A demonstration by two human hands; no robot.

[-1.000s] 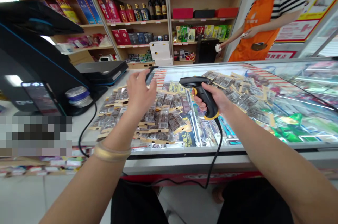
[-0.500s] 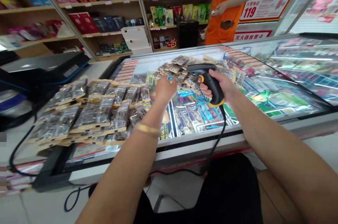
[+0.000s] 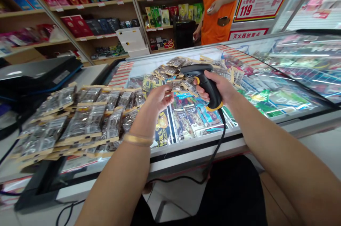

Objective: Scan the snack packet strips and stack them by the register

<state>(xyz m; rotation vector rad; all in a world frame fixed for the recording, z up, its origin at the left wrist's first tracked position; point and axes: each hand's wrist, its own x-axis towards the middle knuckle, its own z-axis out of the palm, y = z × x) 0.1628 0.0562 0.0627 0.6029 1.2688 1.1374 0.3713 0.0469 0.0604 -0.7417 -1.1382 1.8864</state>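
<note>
Above a glass-topped freezer [image 3: 186, 159], our right hand [image 3: 221, 85] wraps its fingers around the handle of a black-and-yellow scanner [image 3: 213, 94]. Our left hand [image 3: 159, 98] curls its fingers beside the far packets [image 3: 176, 62]; whether they pinch one, we cannot tell. More packets [image 3: 89, 121] lie piled at left.

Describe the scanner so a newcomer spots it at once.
Start at the glass-topped freezer in front of the shelves. Above its glass, the right hand holds the scanner by its grip. Unlike the clear, tan-edged packets nearby, it is black with yellow trim and trails a cord.
</note>
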